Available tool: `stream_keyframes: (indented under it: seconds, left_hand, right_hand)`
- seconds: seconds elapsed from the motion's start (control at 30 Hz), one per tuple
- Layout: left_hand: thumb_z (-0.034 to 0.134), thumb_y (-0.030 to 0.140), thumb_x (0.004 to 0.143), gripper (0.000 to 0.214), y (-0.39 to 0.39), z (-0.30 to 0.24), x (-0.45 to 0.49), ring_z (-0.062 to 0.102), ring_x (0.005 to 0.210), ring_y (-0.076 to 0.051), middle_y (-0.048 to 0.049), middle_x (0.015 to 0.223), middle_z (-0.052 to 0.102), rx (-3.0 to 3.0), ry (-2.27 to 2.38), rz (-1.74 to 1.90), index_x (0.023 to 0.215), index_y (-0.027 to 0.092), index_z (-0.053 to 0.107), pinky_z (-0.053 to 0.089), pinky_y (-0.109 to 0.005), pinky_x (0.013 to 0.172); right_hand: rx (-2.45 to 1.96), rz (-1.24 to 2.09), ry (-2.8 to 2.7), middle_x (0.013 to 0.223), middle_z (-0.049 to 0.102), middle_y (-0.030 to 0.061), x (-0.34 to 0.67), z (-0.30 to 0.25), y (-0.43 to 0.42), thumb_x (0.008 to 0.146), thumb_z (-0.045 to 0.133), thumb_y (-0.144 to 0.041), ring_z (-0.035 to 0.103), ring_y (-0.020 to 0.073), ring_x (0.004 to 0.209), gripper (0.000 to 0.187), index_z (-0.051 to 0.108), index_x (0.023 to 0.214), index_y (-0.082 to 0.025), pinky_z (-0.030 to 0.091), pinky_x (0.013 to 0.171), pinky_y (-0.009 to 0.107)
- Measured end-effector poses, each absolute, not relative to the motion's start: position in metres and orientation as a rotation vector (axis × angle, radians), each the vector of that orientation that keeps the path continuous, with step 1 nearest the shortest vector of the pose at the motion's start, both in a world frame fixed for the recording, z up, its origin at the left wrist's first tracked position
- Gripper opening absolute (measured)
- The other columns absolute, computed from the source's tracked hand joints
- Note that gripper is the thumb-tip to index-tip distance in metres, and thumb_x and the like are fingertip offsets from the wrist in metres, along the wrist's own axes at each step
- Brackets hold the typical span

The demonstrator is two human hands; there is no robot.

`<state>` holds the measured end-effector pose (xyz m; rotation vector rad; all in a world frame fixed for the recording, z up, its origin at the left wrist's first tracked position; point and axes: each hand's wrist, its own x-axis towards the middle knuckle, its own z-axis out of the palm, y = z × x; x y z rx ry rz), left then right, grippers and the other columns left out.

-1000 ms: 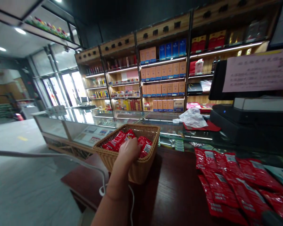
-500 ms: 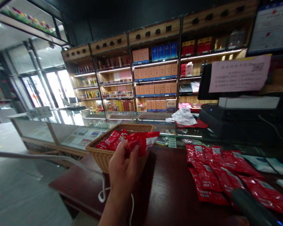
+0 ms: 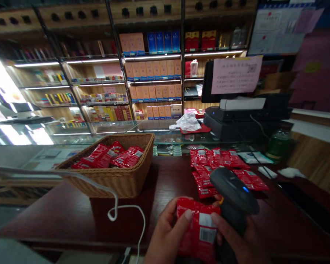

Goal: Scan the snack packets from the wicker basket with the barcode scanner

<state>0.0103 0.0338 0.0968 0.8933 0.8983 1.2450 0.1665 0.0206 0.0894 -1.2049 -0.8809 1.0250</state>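
Dark wooden bench (image 3: 44, 223), wicker basket (image 3: 107, 183) on it, and over its near edge the left hand (image 3: 167, 234) pinching a red packet (image 3: 199, 229), the right hand (image 3: 236, 234) gripping a barcode scanner (image 3: 233, 194), with risk of a slip from the light pinch or a failed read from creased wrapping

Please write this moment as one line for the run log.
left hand: red packet | right hand: barcode scanner | nearby: wicker basket

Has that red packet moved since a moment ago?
Yes: the red packet is no longer above the wicker basket, but right of it, nearer the person.
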Motion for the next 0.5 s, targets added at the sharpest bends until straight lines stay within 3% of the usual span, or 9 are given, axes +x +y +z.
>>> stream_keyframes:
  seconds: [0.1, 0.17, 0.27, 0.37, 0.5]
  left_hand:
    - [0.089, 0.042, 0.064, 0.033, 0.036, 0.093, 0.01, 0.054, 0.052, -0.009, 0.0021, 0.06, 0.064, 0.747, 0.823, 1.241, 0.074, 0.016, 0.071, 0.047, -0.019, 0.053]
    - [0.089, 0.041, 0.063, 0.032, 0.037, 0.09, 0.009, 0.053, 0.049, -0.007, 0.0015, 0.058, 0.064, 0.696, 0.784, 1.239, 0.068, 0.015, 0.072, 0.045, -0.018, 0.052]
    - [0.089, 0.043, 0.065, 0.036, 0.037, 0.085, 0.004, 0.062, 0.059, -0.011, -0.0012, 0.071, 0.072, 0.734, 0.729, 1.19, 0.088, 0.019, 0.077, 0.051, -0.021, 0.061]
    - [0.09, 0.041, 0.064, 0.047, 0.035, 0.08, -0.004, 0.069, 0.07, -0.015, -0.0044, 0.084, 0.077, 0.914, 0.719, 0.997, 0.104, 0.021, 0.076, 0.055, -0.024, 0.068]
    - [0.083, 0.044, 0.072, 0.034, 0.033, 0.066, -0.012, 0.07, 0.062, -0.015, -0.0078, 0.073, 0.077, 1.009, 0.877, 0.851, 0.084, 0.014, 0.077, 0.052, -0.02, 0.056]
  right_hand:
    - [-1.168, 1.049, -0.843, 0.064, 0.068, -0.0007, 0.164, 0.083, 0.015, 0.067, 0.083, -0.055, 0.053, 0.0155, 0.046, 0.056, 0.068, 0.106, -0.017, 0.05, 0.049, 0.027]
    - [-1.146, 1.055, -0.828, 0.077, 0.072, 0.0023, 0.165, 0.077, 0.014, 0.067, 0.083, -0.052, 0.058, 0.0172, 0.053, 0.056, 0.066, 0.109, -0.019, 0.051, 0.052, 0.028]
    - [-1.127, 1.038, -0.814, 0.085, 0.073, 0.0051, 0.169, 0.072, 0.016, 0.071, 0.082, -0.051, 0.065, 0.023, 0.065, 0.05, 0.064, 0.108, -0.022, 0.053, 0.058, 0.032]
    - [-1.127, 1.019, -0.774, 0.069, 0.067, 0.0013, 0.175, 0.071, 0.02, 0.075, 0.079, -0.049, 0.06, 0.0218, 0.055, 0.046, 0.063, 0.109, -0.023, 0.051, 0.055, 0.033]
    - [-1.113, 1.0, -0.74, 0.058, 0.06, -0.003, 0.181, 0.073, 0.025, 0.075, 0.08, -0.048, 0.053, 0.0184, 0.049, 0.045, 0.065, 0.108, -0.022, 0.048, 0.052, 0.03]
